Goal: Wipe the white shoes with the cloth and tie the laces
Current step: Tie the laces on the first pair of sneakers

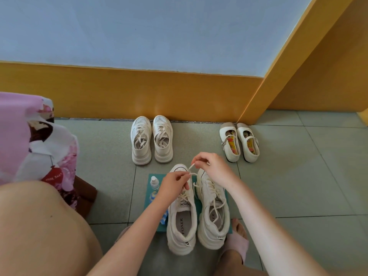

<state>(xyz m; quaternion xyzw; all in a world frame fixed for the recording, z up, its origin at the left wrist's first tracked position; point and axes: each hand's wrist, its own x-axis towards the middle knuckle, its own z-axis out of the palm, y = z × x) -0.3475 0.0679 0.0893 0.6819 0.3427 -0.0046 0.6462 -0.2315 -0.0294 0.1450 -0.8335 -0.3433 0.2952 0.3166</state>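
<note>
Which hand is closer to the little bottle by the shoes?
Left. The left hand sits just beside the little bottle, pinching the lace. The right hand is farther off, over the toe of the right-side sneaker, also pinching the lace.

Four white sneakers [182, 216]; two strap shoes [231, 143]; one bottle [154, 182]; one teal cloth [196, 210]

Made out "FASHION" on the tongue label [185, 204] of the left sneaker [173, 232], and "FOXER" in dark capitals along its insole [182, 226]. Made out "FASHION" again on the right sneaker [207, 234], on its tongue tag [218, 201]; on that inner sole [213, 216], only "ER" behind the laces. Found "LOVE YOU" on a red heart [54, 175] on the pink fabric [18, 124]. Marks on the left heel tab [187, 244] too small to read.
</note>
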